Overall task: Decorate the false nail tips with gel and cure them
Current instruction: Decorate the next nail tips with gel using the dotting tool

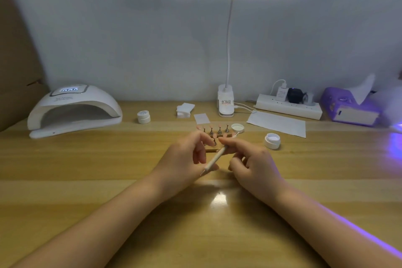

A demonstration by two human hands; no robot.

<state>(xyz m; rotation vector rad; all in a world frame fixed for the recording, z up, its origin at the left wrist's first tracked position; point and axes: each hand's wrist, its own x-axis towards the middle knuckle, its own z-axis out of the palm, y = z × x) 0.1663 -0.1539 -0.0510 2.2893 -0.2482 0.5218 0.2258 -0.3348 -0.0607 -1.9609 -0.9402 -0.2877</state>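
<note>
Several pink false nail tips (pixel 219 130) stand on small metal holders on a wooden base (pixel 212 149) at the middle of the desk. My left hand (pixel 187 154) pinches one holder with its nail tip (pixel 214 140) just in front of that row. My right hand (pixel 250 159) pinches a white gel brush (pixel 215 159) between thumb and forefinger. The brush slants from near my left thumb up to its tip beside a small white dish (pixel 237 127). An open white gel jar (pixel 272 140) sits to the right. The white curing lamp (pixel 74 111) stands at the far left, its display lit.
A closed white jar (pixel 144 117), a stack of white pads (pixel 185 110) and a small paper square (pixel 201 118) lie behind the nail tips. A clip desk lamp (pixel 226 104), a paper sheet (pixel 277 123), a power strip (pixel 288 107) and a purple tissue pack (pixel 350 109) line the back right.
</note>
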